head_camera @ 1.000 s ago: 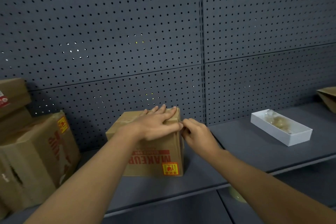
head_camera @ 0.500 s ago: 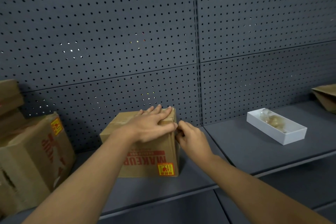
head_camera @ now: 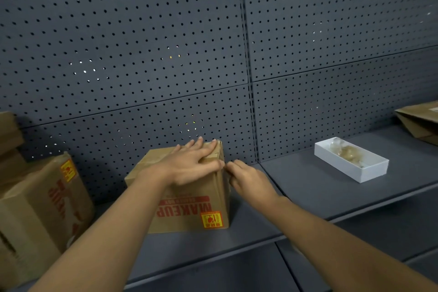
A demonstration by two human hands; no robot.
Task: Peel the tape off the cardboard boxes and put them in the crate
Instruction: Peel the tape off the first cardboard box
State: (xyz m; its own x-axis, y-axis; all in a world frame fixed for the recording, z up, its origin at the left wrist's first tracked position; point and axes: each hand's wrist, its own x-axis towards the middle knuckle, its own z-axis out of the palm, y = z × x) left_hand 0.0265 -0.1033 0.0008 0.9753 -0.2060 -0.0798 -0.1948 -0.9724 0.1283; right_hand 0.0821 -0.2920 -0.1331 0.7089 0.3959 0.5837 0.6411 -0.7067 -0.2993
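A small brown cardboard box [head_camera: 189,211] with upside-down red "MAKEUP" print and a yellow label stands on the dark shelf [head_camera: 296,187]. My left hand [head_camera: 192,165] lies flat on its top with straight fingers, pressing it down. My right hand [head_camera: 246,178] is at the box's upper right edge, its fingertips curled against the tape end there; whether they have hold of the tape I cannot tell. A white tray [head_camera: 369,170] holding crumpled clear tape sits on the shelf to the right.
A larger worn cardboard box [head_camera: 35,216] leans at the left, with more boxes [head_camera: 9,135] stacked behind it. A flattened brown carton [head_camera: 419,121] lies at the far right. A dark pegboard wall [head_camera: 166,42] backs the shelf.
Both hands stay on the box; the right fingertips keep working at the upper right edge. The view has shifted slightly.
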